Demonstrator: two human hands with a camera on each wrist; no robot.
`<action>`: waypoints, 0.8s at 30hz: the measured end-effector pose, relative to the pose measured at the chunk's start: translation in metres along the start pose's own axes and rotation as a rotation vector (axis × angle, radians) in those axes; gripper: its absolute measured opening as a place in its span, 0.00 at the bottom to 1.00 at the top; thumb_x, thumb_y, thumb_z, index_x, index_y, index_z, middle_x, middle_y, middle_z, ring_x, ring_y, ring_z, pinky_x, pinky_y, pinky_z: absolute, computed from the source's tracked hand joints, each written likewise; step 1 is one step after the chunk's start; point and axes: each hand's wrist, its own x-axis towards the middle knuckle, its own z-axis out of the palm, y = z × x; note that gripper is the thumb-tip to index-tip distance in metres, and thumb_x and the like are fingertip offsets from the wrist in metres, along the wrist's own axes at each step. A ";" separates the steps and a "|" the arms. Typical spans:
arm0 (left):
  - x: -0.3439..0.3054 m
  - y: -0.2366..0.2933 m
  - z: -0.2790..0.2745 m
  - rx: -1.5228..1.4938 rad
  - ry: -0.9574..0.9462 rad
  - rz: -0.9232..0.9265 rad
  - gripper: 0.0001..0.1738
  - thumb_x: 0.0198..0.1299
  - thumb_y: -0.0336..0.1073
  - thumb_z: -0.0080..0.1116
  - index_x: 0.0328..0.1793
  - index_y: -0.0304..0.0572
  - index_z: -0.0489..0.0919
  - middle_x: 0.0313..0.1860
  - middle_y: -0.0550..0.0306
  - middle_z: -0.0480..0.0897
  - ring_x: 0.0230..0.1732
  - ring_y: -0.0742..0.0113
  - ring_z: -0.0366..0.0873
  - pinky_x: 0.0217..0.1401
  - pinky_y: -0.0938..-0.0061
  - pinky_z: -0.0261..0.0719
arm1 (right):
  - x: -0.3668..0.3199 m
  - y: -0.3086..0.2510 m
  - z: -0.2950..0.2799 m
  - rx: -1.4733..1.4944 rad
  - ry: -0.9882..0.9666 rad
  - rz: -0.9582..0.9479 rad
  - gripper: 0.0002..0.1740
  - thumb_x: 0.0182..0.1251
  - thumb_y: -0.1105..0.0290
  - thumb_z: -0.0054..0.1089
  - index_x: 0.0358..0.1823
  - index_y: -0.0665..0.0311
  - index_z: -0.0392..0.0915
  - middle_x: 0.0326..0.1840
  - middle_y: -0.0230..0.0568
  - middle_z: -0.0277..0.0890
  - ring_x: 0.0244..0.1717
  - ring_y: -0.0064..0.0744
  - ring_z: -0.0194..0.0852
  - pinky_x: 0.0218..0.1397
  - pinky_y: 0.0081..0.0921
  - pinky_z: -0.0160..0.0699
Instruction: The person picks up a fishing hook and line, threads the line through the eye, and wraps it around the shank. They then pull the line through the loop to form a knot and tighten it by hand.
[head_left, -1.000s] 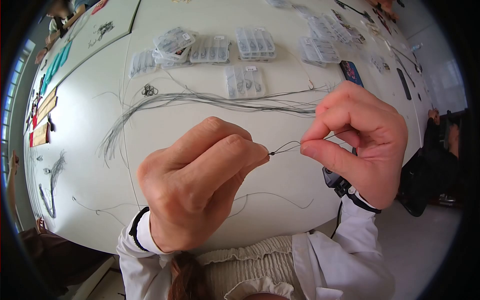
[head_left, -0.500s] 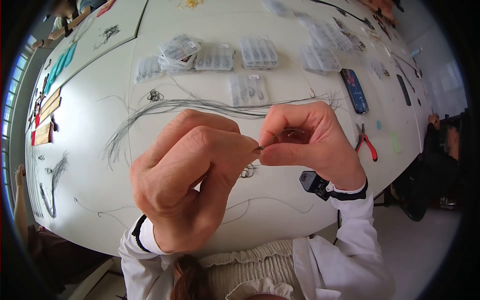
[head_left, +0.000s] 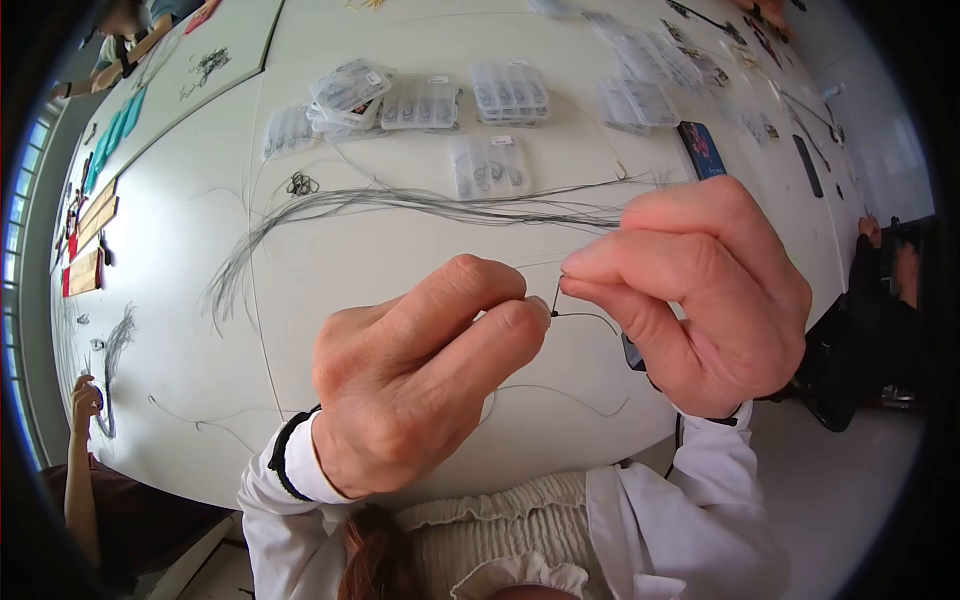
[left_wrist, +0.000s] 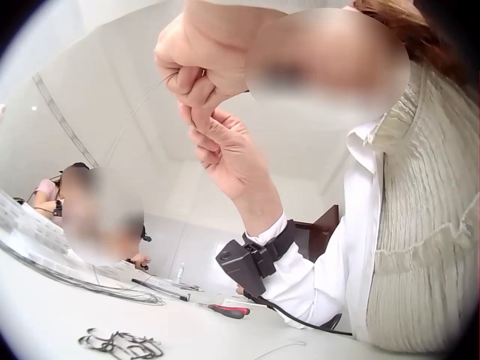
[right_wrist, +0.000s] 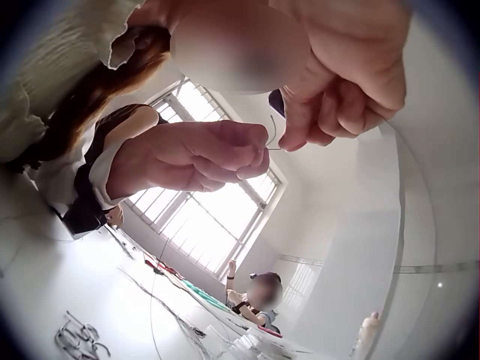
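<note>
Over the near table, my left hand pinches a small dark piece between thumb and fingers. It looks like a fishing hook, most of it hidden in the grip, with only its dark tip showing. My right hand, to the right and slightly higher, pinches the thin fishing line between thumb and forefinger. A short taut stretch runs from the dark tip up to these fingertips, and another part curves off to the right. The fingertips of both hands are close together. Loose dark hooks lie on the table below.
Beyond the hands lies a long bundle of grey line. Clear hook boxes stand behind it, beside a phone. Red-handled pliers lie on the table. A single strand lies near the front edge. Other people sit around.
My right hand came in against the left fingertips, then drew back up and right, pulling the line short. The loop seen earlier between the hands is gone. Another person's hand appears at far left.
</note>
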 end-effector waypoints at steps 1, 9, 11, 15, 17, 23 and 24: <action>0.000 0.000 0.000 0.000 -0.005 0.006 0.10 0.38 0.21 0.65 0.29 0.38 0.79 0.25 0.56 0.77 0.23 0.68 0.75 0.22 0.78 0.71 | 0.002 0.003 0.000 0.042 -0.046 0.055 0.11 0.36 0.76 0.73 0.25 0.66 0.80 0.24 0.38 0.72 0.21 0.23 0.66 0.19 0.16 0.61; -0.001 -0.003 -0.001 -0.071 0.175 -0.026 0.13 0.36 0.18 0.67 0.30 0.38 0.79 0.25 0.55 0.78 0.21 0.71 0.73 0.20 0.80 0.67 | -0.006 0.013 0.012 0.749 -0.314 0.692 0.06 0.47 0.82 0.66 0.23 0.67 0.77 0.26 0.30 0.73 0.21 0.13 0.61 0.19 0.12 0.50; 0.000 -0.005 -0.001 -0.061 0.210 -0.047 0.12 0.36 0.18 0.67 0.30 0.37 0.79 0.24 0.55 0.77 0.20 0.71 0.72 0.20 0.80 0.66 | -0.008 0.012 0.016 0.782 -0.321 0.643 0.06 0.47 0.82 0.65 0.24 0.67 0.77 0.27 0.31 0.73 0.22 0.13 0.62 0.20 0.12 0.51; -0.002 -0.005 -0.001 0.006 0.258 -0.110 0.10 0.38 0.18 0.67 0.29 0.36 0.80 0.22 0.56 0.76 0.20 0.72 0.72 0.19 0.81 0.64 | -0.009 -0.005 0.019 0.675 -0.250 0.592 0.05 0.48 0.80 0.65 0.25 0.66 0.77 0.24 0.30 0.71 0.22 0.13 0.65 0.19 0.15 0.61; -0.002 -0.003 -0.001 0.057 0.257 -0.105 0.10 0.38 0.19 0.67 0.29 0.36 0.80 0.22 0.56 0.75 0.20 0.71 0.72 0.19 0.81 0.65 | -0.011 -0.009 0.018 0.202 -0.147 0.179 0.07 0.43 0.81 0.64 0.25 0.67 0.76 0.23 0.32 0.69 0.21 0.16 0.67 0.18 0.15 0.62; -0.004 0.001 0.002 0.148 0.234 -0.042 0.10 0.39 0.20 0.67 0.31 0.35 0.81 0.21 0.56 0.74 0.20 0.70 0.73 0.19 0.80 0.68 | -0.012 -0.017 0.011 -0.163 -0.041 -0.164 0.17 0.26 0.78 0.66 0.28 0.67 0.81 0.22 0.34 0.68 0.13 0.20 0.62 0.09 0.16 0.54; -0.004 0.001 0.003 0.143 0.230 -0.027 0.11 0.38 0.20 0.67 0.31 0.35 0.81 0.22 0.56 0.74 0.20 0.69 0.73 0.20 0.80 0.69 | -0.010 -0.017 0.009 -0.150 -0.050 -0.168 0.17 0.26 0.78 0.66 0.28 0.67 0.81 0.23 0.34 0.68 0.13 0.20 0.62 0.09 0.16 0.54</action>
